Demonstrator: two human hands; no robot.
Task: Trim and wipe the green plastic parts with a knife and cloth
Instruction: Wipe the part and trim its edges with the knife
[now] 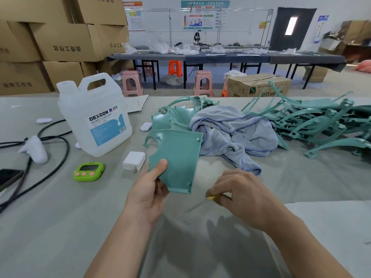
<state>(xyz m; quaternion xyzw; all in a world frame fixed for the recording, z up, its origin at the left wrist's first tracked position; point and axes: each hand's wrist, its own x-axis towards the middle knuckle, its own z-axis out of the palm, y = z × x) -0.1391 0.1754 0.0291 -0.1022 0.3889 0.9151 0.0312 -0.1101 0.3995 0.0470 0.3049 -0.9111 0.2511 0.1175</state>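
My left hand [149, 189] holds a flat green plastic panel [176, 157] by its lower left edge, thumb on its face, lifted above the table. My right hand [239, 194] grips a small knife [197, 203] with a yellow handle; the thin blade points left and down, just below the panel's bottom right corner without touching it. A grey-blue cloth [232, 133] lies crumpled behind the panel. Under and behind the cloth is another curved green part [170, 117]. A pile of thin curved green strips [313, 121] covers the right side of the table.
A white DEXCON jug [94, 117] stands at the left. Near it lie a green timer [89, 171], a white charger [134, 160], black cables [50, 137], a white controller [36, 149] and a phone [8, 177]. Cardboard boxes, stools and long tables stand beyond.
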